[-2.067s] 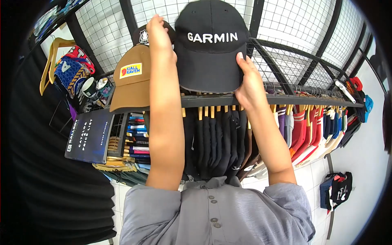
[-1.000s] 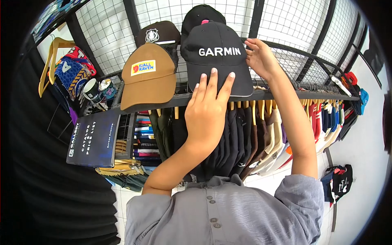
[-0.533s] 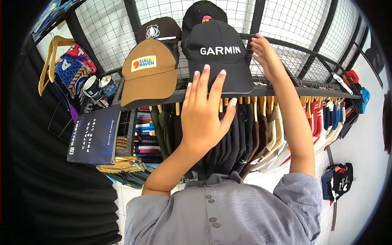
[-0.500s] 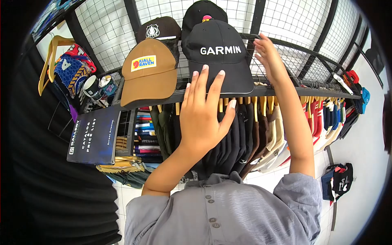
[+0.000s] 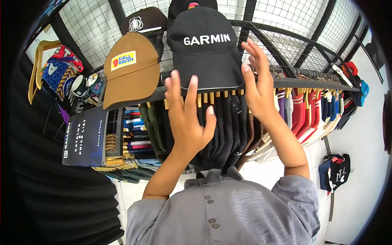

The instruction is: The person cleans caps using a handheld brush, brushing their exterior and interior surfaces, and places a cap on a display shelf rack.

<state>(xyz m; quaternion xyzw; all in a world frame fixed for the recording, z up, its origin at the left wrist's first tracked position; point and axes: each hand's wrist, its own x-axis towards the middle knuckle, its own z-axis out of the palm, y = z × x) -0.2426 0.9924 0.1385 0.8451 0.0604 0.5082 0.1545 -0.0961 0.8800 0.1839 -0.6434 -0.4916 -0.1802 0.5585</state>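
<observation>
A black cap with white GARMIN lettering (image 5: pixel 207 39) stands on the rack's top shelf, its brim facing me. My left hand (image 5: pixel 187 122) is at the brim's lower left edge, fingers spread. Its fingertips overlap the brim, but I cannot tell whether they touch it. Beside the cap's right side is my right hand (image 5: pixel 260 87), fingers apart and holding nothing. To the left sits a brown cap with a yellow and white patch (image 5: pixel 132 69). Behind these are a dark cap with a white emblem (image 5: pixel 143 21) and another black cap (image 5: pixel 179 5), partly cut off.
Many garments on wooden hangers (image 5: pixel 222 126) hang below the black metal shelf (image 5: pixel 310 85). At left are a catalog board (image 5: pixel 85 136), mugs (image 5: pixel 79 86) and a wooden hanger (image 5: pixel 36 71). A black curtain (image 5: pixel 61 196) hangs lower left; a blue basket (image 5: pixel 325 174) stands at right.
My right hand has come lower and closer to the GARMIN cap's right side. My left hand has shifted from the brim's middle toward its left edge. The caps sit further left and higher in view.
</observation>
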